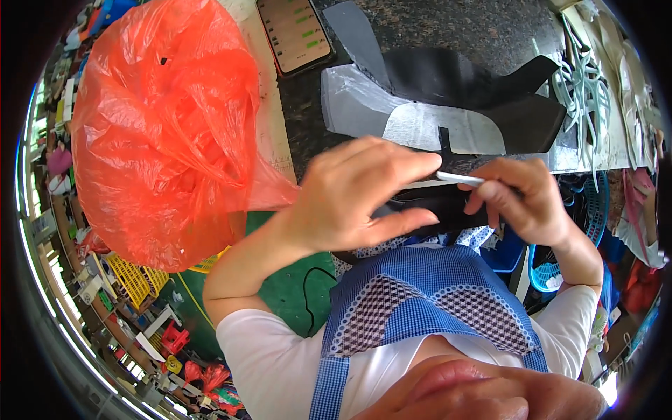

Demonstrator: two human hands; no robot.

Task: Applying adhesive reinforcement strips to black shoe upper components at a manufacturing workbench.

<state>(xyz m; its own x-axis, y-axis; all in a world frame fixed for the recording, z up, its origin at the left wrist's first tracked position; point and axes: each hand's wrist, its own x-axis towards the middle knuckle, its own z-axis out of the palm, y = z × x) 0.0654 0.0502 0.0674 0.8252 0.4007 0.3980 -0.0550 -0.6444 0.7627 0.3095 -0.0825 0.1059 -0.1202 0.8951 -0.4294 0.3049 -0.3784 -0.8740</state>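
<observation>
My right hand (521,199) pinches a thin white strip (460,178) between thumb and fingers. The strip's free end points left, toward my left fingertips. My left hand (371,192) is raised beside it, thumb and fingers spread apart, with nothing visible between them; it is slightly blurred. Under the hands, at the table's near edge, lies a black piece (451,204), partly covered by them. Just beyond are flat, cut pieces: a black panel (448,73) with long arms, a grey panel (353,94) and a whitish, rounded patch (469,129) overlapping them.
A large, bulging red plastic bag (168,133) stands at the left. Next to it lies a phone (294,35) with its screen lit. Pale blue-white straps (584,91) are heaped at the table's right. A blue basket (542,273) and yellow crates (133,276) stand lower down.
</observation>
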